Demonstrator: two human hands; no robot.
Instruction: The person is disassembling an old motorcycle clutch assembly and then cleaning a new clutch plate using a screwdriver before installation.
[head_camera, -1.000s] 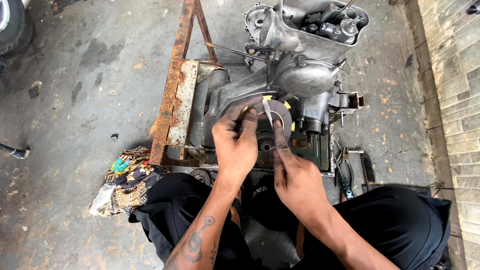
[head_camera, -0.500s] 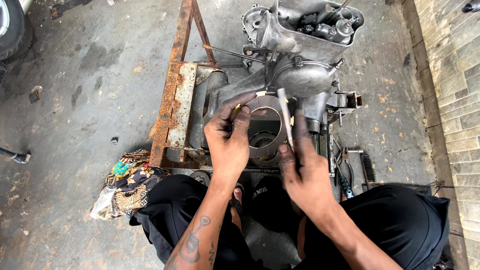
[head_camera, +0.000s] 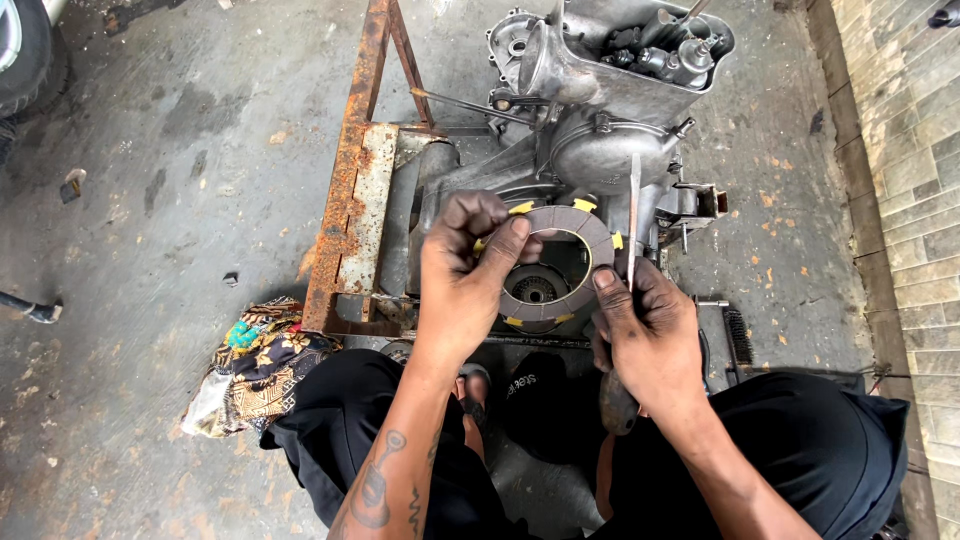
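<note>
A flat grey-brown friction ring with small yellow tabs round its outer edge (head_camera: 560, 262) is held face-up towards the camera, its broad face roughly level and its open centre over the round opening of the grey cast-metal engine casing (head_camera: 600, 150). Being circular, the ring has no long axis; its plane lies across the casing's mouth, and a toothed metal hub (head_camera: 537, 290) shows through the hole.

The left hand (head_camera: 465, 275) grips the ring at its left rim: the thumb lies on top of the upper-left arc and the curled fingers (head_camera: 478, 212) close behind it, clamped on the ring. The ring stretches to the right of that hand, so most of it is free of the fingers.

The right hand (head_camera: 645, 335) sits just below and right of the ring, its fingers closed round a thin flat metal blade tool (head_camera: 633, 215). The tool stands nearly upright in the picture, its long axis running away from the person, its tip up near the casing's domed cover. The blade passes just beside the ring's right rim; whether it touches cannot be told.

The casing rests on a rusty orange steel frame (head_camera: 350, 200) standing on the stained concrete floor (head_camera: 170, 150). A patterned multicoloured rag (head_camera: 255, 360) lies on the floor by the person's left knee.
</note>
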